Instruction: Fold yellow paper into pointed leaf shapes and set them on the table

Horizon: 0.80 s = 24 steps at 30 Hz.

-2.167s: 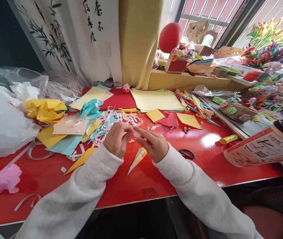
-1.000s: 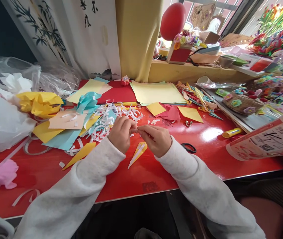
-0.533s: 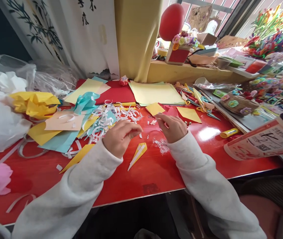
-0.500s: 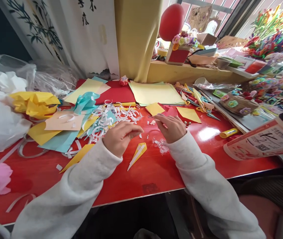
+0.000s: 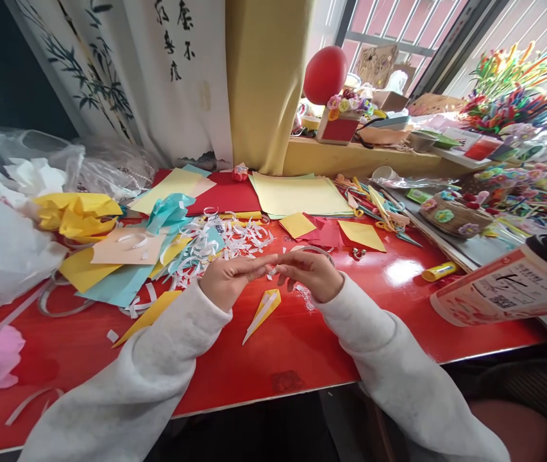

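Observation:
Above the red table, my left hand (image 5: pixel 231 277) is closed, its fingers straight and pressed against the thumb. My right hand (image 5: pixel 315 273) meets it from the other side, fingers curled and bunched at the left fingertips. Whatever lies between the fingertips, if anything, is too small to make out. A white paper scrap (image 5: pixel 271 274) shows just below them; whether it is touched I cannot tell. Nearer me lies a folded yellow paper piece (image 5: pixel 262 313) with white strips along it, narrow end toward me. Fine white shreds (image 5: pixel 306 298) are partly hidden by my right hand.
Curled white strips (image 5: pixel 235 237) and coloured sheets (image 5: pixel 124 247) lie at left. Behind are a cream paper stack (image 5: pixel 302 194), a yellow square (image 5: pixel 362 235) and scissors and pens (image 5: pixel 374 199). A large paper cup (image 5: pixel 508 282) and yellow glue stick (image 5: pixel 439 271) stand at right.
My hands were apart; the right has moved left and its fingertips now touch those of my left hand. The camera has tilted up slightly. The folded yellow paper stays put.

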Available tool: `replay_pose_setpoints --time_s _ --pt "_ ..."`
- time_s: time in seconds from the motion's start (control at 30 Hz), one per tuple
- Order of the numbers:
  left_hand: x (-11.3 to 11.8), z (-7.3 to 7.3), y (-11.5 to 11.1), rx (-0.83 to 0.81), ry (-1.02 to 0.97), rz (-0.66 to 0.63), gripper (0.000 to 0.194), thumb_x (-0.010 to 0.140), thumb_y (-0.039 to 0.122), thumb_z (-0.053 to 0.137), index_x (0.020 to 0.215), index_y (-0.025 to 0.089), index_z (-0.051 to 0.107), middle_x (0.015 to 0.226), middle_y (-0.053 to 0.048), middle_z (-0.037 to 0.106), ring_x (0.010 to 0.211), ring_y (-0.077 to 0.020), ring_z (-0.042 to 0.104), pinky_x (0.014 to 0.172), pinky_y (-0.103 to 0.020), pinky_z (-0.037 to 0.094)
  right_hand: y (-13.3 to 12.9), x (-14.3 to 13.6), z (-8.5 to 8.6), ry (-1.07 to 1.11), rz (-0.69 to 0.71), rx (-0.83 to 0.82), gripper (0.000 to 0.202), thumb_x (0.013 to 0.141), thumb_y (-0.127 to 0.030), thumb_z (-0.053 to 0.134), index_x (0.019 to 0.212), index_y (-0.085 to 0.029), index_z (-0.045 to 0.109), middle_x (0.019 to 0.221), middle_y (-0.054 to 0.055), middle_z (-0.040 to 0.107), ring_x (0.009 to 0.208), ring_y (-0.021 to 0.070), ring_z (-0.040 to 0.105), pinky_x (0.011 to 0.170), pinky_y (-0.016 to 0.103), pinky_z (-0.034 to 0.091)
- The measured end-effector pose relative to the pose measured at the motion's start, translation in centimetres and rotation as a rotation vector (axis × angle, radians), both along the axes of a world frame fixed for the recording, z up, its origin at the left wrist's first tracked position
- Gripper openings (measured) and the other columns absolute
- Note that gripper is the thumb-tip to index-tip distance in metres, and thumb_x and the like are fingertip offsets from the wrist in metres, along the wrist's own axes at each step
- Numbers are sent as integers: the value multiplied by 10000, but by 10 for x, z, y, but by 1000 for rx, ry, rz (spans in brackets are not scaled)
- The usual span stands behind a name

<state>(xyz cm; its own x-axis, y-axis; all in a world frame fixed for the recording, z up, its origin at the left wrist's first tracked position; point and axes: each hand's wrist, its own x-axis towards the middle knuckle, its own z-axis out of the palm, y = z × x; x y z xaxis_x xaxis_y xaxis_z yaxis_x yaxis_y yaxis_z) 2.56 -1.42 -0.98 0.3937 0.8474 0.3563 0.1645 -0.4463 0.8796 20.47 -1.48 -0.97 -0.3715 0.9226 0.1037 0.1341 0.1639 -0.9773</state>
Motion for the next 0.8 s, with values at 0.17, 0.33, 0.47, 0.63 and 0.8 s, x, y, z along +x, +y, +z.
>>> replay_pose_setpoints --time_s 0.17,0.33,0.47,0.63,0.8 --pt "1 4 -4 -242 12 34 386 720 302 528 1083 169 533 900 -25 654 886 -164 586 860 -296 441 -3 -5 -4 41 -63 3 238 666 -350 580 721 -126 523 545 -13 525 472 89 538 421 217 462" --pt "1 -5 -1 -272 336 50 442 704 358 505 1073 115 529 1029 -98 587 902 -201 555 814 -319 425 -11 5 3 -53 -344 323 129 738 -286 513 736 -157 516 568 -27 493 437 48 451 414 189 390" --pt "6 -19 -7 -10 750 65 455 581 442 612 896 114 585 918 -105 524 892 -233 478 803 -350 379 -16 10 13 116 -577 476 91 742 -267 515 743 -177 499 549 -44 458 422 39 417 396 177 355" --pt "8 -26 -9 -47 830 -27 223 565 338 627 663 168 522 746 -30 488 775 -197 468 669 -308 380 -13 -2 -1 -22 -218 168 177 725 -338 516 719 -162 495 574 -32 467 411 37 412 347 169 328" --pt "0 -27 5 -401 415 -9 249 603 342 583 750 187 456 596 31 545 564 -140 538 586 -274 392 -11 -11 -14 -126 -144 142 198 700 -345 541 706 -153 495 592 -22 473 415 25 375 346 158 318"
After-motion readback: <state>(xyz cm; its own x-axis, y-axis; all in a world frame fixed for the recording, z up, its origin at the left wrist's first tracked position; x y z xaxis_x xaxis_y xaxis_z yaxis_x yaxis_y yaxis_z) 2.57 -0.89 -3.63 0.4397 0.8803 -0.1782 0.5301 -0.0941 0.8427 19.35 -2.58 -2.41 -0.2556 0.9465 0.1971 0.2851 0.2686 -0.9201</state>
